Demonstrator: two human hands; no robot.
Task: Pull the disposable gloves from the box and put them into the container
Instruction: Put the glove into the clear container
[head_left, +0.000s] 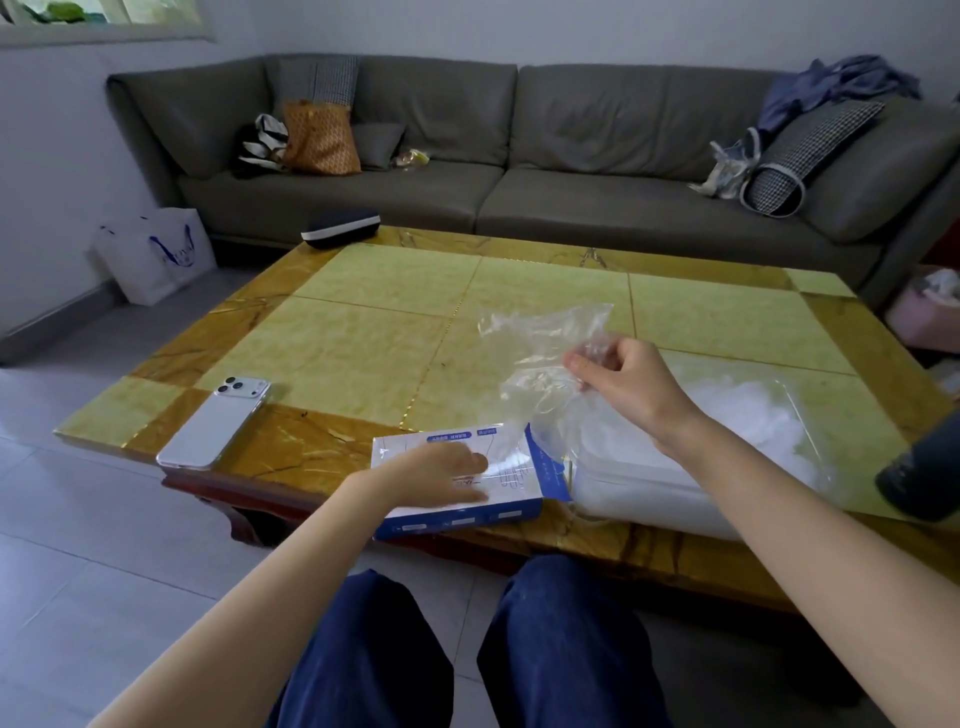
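Note:
A white and blue glove box (415, 522) lies flat at the table's near edge. My left hand (441, 475) rests flat on its top, fingers straight, pressing it down. Above and right of the box, my right hand (621, 382) pinches a clear disposable glove (535, 348), which hangs crumpled in the air; its lower end still reaches the box's open right end. Right of the box sits a clear plastic container (623, 480) with several white-looking gloves piled inside, partly hidden by my right forearm.
A white phone (215, 423) lies face down at the yellow tiled table's (363, 332) near left. A dark case (340, 227) sits at the far left corner. A dark object (922, 475) juts in at the right edge. Behind stands a grey sofa (519, 135). My knees are below.

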